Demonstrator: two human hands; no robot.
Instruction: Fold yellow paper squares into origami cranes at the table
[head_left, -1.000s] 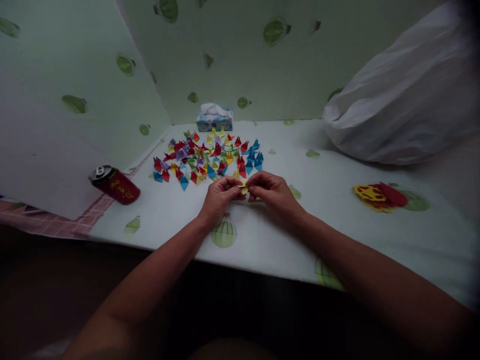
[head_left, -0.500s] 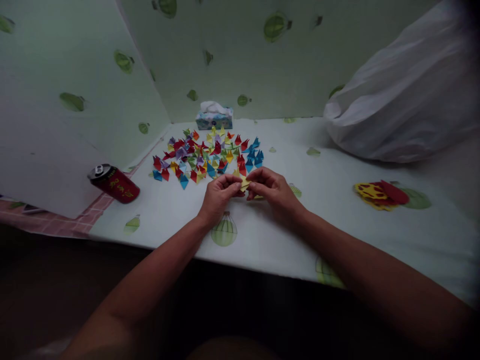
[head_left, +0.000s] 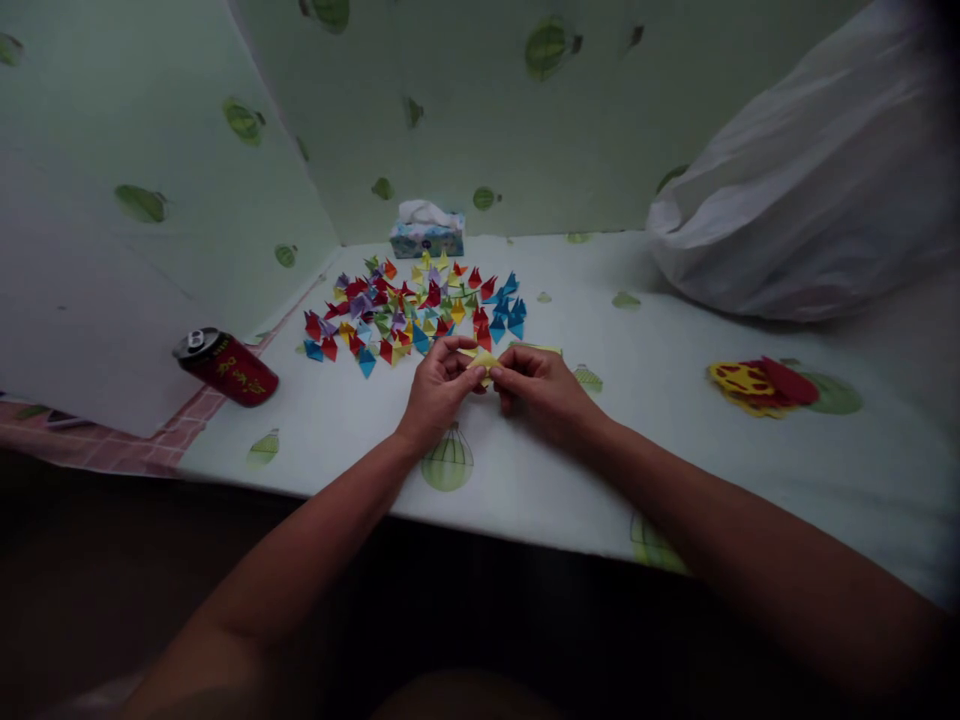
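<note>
A small folded piece of yellow paper (head_left: 484, 366) is pinched between my two hands, a little above the table's middle. My left hand (head_left: 444, 385) grips its left side between thumb and fingers. From the right, my right hand (head_left: 541, 385) pinches the other side, its fingers curled in. Just beyond my hands lie several folded paper cranes (head_left: 431, 293) in red, blue, yellow, green, purple and orange, spread in a loose cluster. A strip of yellow paper (head_left: 541, 348) shows behind my right hand, partly hidden by it.
A dark red drink can (head_left: 238, 372) stands at the left edge, near a white panel. Behind the cranes is a tissue box (head_left: 427, 238). To the right are red and yellow cut-out pieces (head_left: 761, 386) and a large white plastic bag (head_left: 795, 200).
My right fingers have shifted slightly on the yellow paper, and both thumbs now press closer together on it. A yellow strip behind my right hand shows more. The camera view moved a little.
</note>
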